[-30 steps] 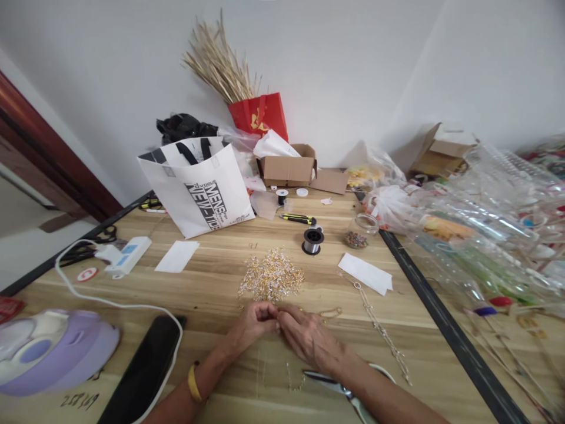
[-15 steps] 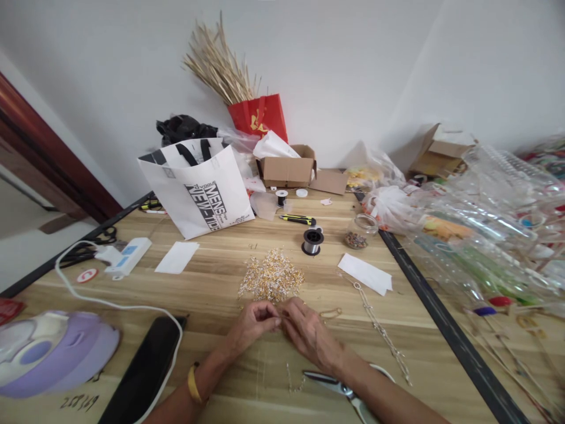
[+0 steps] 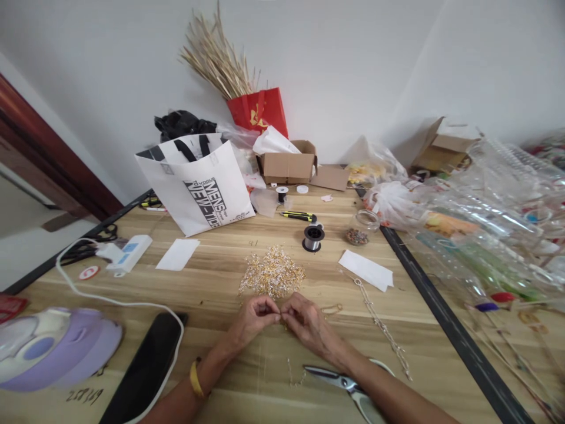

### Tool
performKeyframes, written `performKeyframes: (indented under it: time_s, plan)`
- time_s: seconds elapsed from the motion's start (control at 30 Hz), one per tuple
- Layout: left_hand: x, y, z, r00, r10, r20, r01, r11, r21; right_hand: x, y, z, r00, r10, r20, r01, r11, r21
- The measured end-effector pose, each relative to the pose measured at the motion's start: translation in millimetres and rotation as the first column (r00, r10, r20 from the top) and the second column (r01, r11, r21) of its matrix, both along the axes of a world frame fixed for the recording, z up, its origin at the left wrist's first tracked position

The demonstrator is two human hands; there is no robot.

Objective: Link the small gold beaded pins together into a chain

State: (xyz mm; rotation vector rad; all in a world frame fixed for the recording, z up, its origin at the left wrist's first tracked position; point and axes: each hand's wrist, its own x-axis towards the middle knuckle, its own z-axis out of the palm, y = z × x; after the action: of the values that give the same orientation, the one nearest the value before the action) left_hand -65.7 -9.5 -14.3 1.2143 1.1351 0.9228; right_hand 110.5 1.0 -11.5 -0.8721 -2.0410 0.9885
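From the head view, the left hand (image 3: 252, 318) and right hand (image 3: 309, 325) met fingertip to fingertip low over the desk (image 3: 212, 282), pinched shut on something too small to make out, probably a bit from the pile of gold beads (image 3: 272, 274) lying just beyond them, within easy reach. A finished chain (image 3: 382, 330) trailed off to the right, out of the way, and scissors (image 3: 348, 388) lay under the right forearm. A wire spool (image 3: 313, 237) stood farther back.
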Motion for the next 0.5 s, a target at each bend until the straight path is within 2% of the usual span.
performKeyframes:
  time_s: [0.5]
  plan:
    - [1.1, -1.5, 4.2, 1.000, 0.030, -0.007, -0.030, 0.999, -0.018, -0.6, 1.3, -1.0, 0.999, -0.031, -0.035, 0.025, 0.988, -0.155]
